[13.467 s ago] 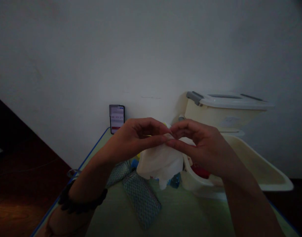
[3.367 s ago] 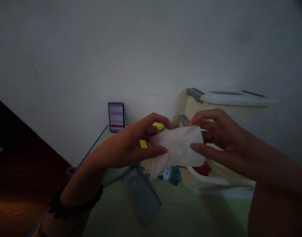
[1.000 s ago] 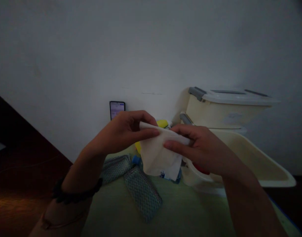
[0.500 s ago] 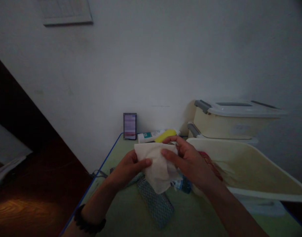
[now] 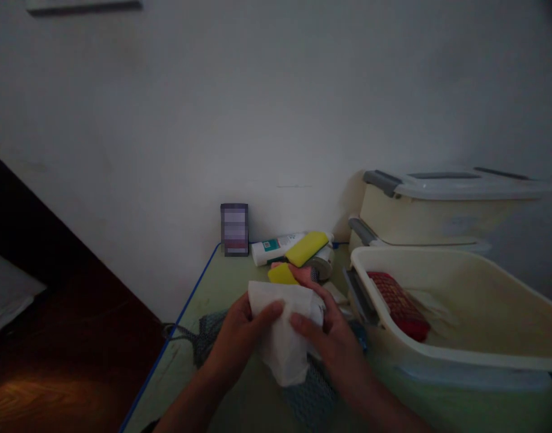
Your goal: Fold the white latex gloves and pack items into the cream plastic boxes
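A white cloth (image 5: 282, 343) hangs between my two hands above the green table (image 5: 204, 288). My left hand (image 5: 242, 331) pinches its left side, thumb on the front and fingers behind. My right hand (image 5: 332, 337) grips the right side in the same way, the thumb near the middle. The cloth's top edge is straight and looks folded over; its lower part droops. Beneath it lies a grey-blue patterned fabric piece (image 5: 309, 394), partly hidden by the cloth and my right hand. Another grey patterned piece with a cord (image 5: 208, 331) sits left of my left hand.
Against the wall stands a phone-like screen (image 5: 234, 230). Behind the cloth lie a white tube (image 5: 262, 252), a yellow sponge (image 5: 307, 248) and a second yellow piece (image 5: 281, 273). At right, an open cream bin (image 5: 506, 300) holds a red woven item (image 5: 397, 304); lidded boxes (image 5: 420, 213) are stacked behind.
My hands have drawn closer together and lower, with the cloth now narrower and folded at its top. The view has shifted, showing more of the bin and the yellow pieces.
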`<state>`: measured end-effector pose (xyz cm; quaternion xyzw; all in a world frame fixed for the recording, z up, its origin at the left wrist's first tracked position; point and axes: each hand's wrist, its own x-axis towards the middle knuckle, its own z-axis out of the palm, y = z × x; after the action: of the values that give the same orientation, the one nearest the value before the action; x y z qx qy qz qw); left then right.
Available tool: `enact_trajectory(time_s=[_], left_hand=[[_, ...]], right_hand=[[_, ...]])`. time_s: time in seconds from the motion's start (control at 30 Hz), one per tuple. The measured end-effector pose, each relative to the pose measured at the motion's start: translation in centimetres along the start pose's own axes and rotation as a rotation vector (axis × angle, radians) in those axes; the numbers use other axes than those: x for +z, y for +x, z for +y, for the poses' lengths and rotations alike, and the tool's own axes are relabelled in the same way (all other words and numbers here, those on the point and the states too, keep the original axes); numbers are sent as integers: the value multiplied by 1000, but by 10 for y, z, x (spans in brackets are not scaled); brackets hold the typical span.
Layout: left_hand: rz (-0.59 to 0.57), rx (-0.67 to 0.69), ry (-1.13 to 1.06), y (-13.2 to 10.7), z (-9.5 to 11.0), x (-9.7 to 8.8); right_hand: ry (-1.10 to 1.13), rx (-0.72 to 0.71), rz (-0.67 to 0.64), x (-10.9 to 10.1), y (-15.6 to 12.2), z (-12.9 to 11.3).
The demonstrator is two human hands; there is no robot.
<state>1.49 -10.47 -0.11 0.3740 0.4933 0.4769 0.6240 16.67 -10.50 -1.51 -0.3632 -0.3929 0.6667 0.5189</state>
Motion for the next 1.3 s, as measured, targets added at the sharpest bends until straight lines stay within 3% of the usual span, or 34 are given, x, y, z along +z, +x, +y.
enact_trajectory(time_s=[0.07, 0.2, 0.37, 0.6, 0.83, 1.1, 1.3], left_hand=[[-43, -39, -24, -2, 1, 0], [17, -8, 12, -5, 7, 5], [50, 105, 115, -7, 9, 5], [-176, 188, 404, -6, 1, -13], [-105, 300, 650, -3, -6, -15], [-17, 582, 986, 2, -11, -21], [37, 636, 1026, 3, -7, -21]], right_hand=[[-23, -49, 4, -4, -1, 0], [-83, -117, -14, -11, -5, 2], [-419, -221, 6, -19, -8, 9], [-615, -238, 27, -25, -7, 9], [-741, -247, 49, -28, -5, 9], [-1082, -635, -37, -34, 0, 7], [-1166, -781, 24, -35, -1, 7]])
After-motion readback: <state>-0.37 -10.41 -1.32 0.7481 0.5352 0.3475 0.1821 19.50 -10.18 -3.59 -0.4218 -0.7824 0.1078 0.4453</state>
